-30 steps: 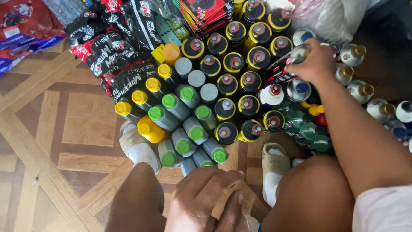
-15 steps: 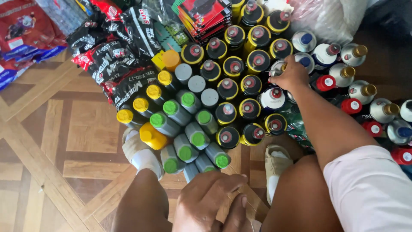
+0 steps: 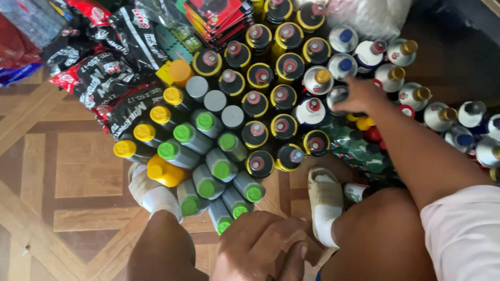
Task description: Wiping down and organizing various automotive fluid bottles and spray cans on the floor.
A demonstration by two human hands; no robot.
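Silver can (image 3: 337, 98) under the right hand (image 3: 362, 94) — fingers curled over its top, apparently gripping it, in the upright crowd between black bottles (image 3: 284, 127) and white cans (image 3: 396, 73). Packed cap-up, so tops read at a glance. Left hand (image 3: 258, 250) loosely curled, holding nothing, resting near the knee — beside grey bottles (image 3: 208, 182) lying tilted on the wood floor (image 3: 67, 177).

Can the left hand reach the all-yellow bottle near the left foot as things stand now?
Probably yes. The left hand rests low between the knees, holding nothing, and the yellow bottle lies close by with its top side uncovered. Only grey bottles with green caps lie beside it.
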